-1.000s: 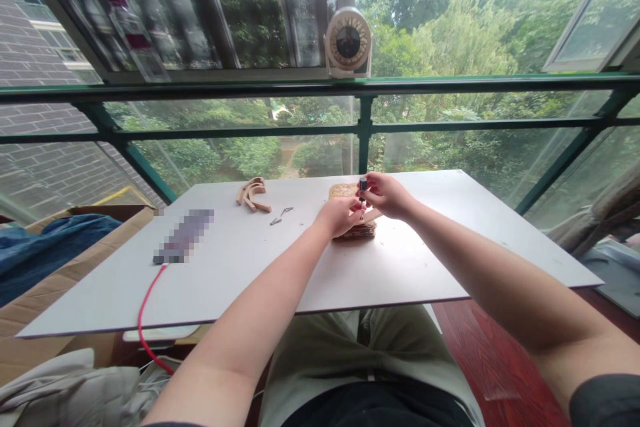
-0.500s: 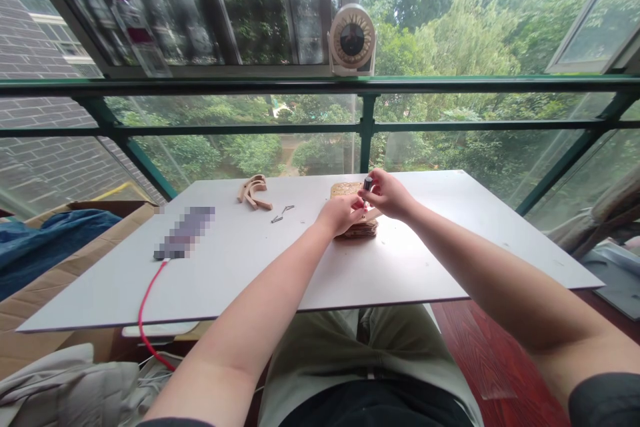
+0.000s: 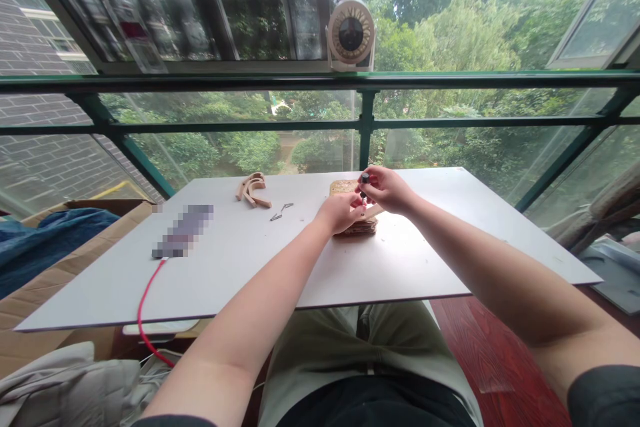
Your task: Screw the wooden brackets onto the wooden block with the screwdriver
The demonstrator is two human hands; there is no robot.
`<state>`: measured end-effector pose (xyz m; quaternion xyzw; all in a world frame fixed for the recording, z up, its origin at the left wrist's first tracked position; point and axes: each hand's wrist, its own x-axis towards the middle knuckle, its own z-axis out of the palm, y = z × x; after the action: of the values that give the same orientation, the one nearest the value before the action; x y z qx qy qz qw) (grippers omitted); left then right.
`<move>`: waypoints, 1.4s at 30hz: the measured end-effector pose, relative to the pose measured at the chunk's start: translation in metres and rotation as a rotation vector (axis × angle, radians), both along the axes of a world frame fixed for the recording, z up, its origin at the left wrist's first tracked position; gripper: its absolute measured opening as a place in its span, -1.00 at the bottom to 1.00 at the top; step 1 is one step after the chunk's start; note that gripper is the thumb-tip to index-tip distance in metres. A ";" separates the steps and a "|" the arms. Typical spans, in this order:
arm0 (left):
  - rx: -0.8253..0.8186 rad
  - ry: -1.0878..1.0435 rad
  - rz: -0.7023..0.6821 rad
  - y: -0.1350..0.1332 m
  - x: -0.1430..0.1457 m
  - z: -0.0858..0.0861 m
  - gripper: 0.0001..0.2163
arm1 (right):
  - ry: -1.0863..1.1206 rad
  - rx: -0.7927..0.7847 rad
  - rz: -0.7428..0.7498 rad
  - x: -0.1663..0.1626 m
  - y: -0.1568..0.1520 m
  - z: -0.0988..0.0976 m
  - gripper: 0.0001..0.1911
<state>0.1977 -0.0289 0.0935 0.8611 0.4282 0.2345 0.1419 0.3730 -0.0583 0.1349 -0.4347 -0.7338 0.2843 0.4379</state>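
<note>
Gripping the dark-handled tool in our right hand and the pale wooden piece in our left hand, we should keep the piece still, the tool upright.

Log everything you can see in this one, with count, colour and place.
Small tool: one, black handle, in right fingers
Layered block: one, tan and brown, beneath hands
Wooden strip: one, pale, at block
Curved wooden pieces: several, light brown, table's far left
Metal pieces: two, grey, left of block
Pixelated item: one, purplish grey, table's left
Cable: one, red, over near edge
Table: one, white, centre
Fan: one, whitish, above railing
Railing: one, green, beyond table
Bottle: one, clear and dark red, upper left
Box: one, brown, left
Cloth: blue, in box
Trees: many, green, outside
Left hand: one, bare, at block
Right hand: one, bare, gripping tool
</note>
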 end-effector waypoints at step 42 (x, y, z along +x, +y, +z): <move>0.098 -0.121 -0.078 0.009 -0.002 -0.012 -0.81 | -0.081 0.023 -0.054 0.005 0.003 -0.001 -0.89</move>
<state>0.1958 -0.0200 0.0811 0.8673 0.3730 0.3011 0.1342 0.3777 -0.0557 0.1335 -0.4605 -0.7421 0.2459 0.4205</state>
